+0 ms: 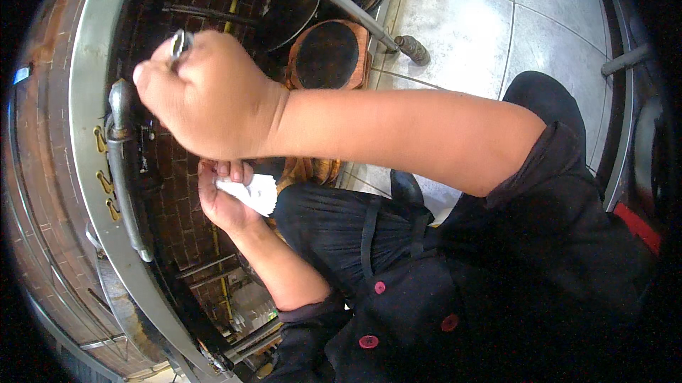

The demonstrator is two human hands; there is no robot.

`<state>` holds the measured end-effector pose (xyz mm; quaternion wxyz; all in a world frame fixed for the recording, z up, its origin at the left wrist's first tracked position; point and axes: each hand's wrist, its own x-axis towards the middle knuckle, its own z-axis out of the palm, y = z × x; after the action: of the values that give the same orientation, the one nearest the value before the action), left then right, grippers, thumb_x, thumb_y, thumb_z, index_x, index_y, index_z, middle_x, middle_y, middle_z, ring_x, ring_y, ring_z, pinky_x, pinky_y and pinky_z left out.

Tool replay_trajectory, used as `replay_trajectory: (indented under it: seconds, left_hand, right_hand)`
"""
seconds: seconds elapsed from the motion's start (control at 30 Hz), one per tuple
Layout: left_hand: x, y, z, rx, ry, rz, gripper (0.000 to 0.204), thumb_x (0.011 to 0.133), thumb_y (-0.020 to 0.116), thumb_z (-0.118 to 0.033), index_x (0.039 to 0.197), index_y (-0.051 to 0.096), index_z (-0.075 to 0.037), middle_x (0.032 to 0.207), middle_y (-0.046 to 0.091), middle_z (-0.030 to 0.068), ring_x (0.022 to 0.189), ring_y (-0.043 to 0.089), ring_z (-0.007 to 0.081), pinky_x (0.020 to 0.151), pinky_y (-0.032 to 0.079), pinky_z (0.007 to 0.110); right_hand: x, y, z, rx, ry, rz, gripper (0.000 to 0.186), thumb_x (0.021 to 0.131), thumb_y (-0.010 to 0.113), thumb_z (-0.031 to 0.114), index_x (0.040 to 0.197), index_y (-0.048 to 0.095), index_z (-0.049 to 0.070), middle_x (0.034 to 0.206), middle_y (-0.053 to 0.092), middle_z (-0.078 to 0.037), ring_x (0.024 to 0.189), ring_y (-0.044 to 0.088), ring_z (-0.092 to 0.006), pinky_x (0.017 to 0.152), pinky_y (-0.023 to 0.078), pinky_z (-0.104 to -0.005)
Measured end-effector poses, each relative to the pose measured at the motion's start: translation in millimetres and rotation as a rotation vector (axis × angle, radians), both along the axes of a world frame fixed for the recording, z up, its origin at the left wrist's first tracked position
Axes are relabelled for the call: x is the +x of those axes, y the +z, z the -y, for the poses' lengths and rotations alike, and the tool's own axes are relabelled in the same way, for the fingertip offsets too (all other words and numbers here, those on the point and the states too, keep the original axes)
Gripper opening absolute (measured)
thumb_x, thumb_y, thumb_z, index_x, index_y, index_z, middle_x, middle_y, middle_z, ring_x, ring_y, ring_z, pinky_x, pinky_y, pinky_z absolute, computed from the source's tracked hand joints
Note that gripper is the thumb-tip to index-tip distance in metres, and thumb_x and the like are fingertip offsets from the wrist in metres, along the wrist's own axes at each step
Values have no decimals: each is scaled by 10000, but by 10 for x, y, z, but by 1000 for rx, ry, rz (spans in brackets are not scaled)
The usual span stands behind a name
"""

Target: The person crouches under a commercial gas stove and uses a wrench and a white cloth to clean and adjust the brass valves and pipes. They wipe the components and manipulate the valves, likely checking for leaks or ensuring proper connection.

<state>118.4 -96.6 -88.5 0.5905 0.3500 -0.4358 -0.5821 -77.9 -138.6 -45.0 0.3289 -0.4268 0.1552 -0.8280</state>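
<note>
While the right hand (pixel 213 95) is clenching a shiny metal piece (pixel 181 43) — one end poking out near the thumb — the left hand (pixel 226 204) is holding crinkle-edged white paper (pixel 260 195) against its palm, fingers bent inward. Behind the right wrist, a wooden board (pixel 363 46) is bearing a black round plate (pixel 327 56), near the tiled floor (pixel 465 24).

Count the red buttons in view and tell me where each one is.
3, all on the black top: the uppermost button, the lowest button and the rightmost button. More may be hidden in folds.
</note>
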Motion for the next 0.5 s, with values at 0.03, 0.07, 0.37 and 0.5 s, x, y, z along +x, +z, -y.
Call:
replay_trajectory:
  seconds: [0.03, 0.07, 0.37, 0.5]
  left_hand:
    - [-89, 0, 80, -47, 96, 70, 185, 918, 460, -212, 978, 552, -63, 766, 440, 27, 676, 419, 157, 586, 350, 289]
    - [-165, -52, 93, -101, 193, 141, 222, 923, 453, -214, 1041, 554, -55, 855, 498, 47, 763, 475, 177, 664, 393, 306]
    - [96, 233, 83, 36, 325, 243, 396, 950, 454, -330, 1201, 532, -35, 1084, 581, 73, 1043, 551, 211, 923, 442, 422]
    - [-151, 325, 362, -204, 46, 59, 416, 910, 548, -269, 1264, 509, -54, 1150, 590, 69, 1049, 550, 221, 930, 432, 394]
  right_hand:
    - [-16, 7, 47, -27, -60, -16, 365, 859, 461, 186, 562, 533, -13, 588, 535, -247, 587, 566, -428, 558, 458, -498]
    - [61, -31, -2, -45, -111, 31, 337, 859, 495, 175, 570, 547, 8, 574, 535, -226, 574, 551, -427, 559, 454, -490]
    - [649, -552, -524, -245, -114, -156, 459, 867, 560, 206, 1172, 444, -116, 831, 536, -216, 779, 533, -379, 729, 439, -448]
    - [199, -559, -156, -107, -99, -355, 221, 898, 513, 225, 894, 583, 16, 689, 555, -183, 674, 571, -370, 586, 439, -444]
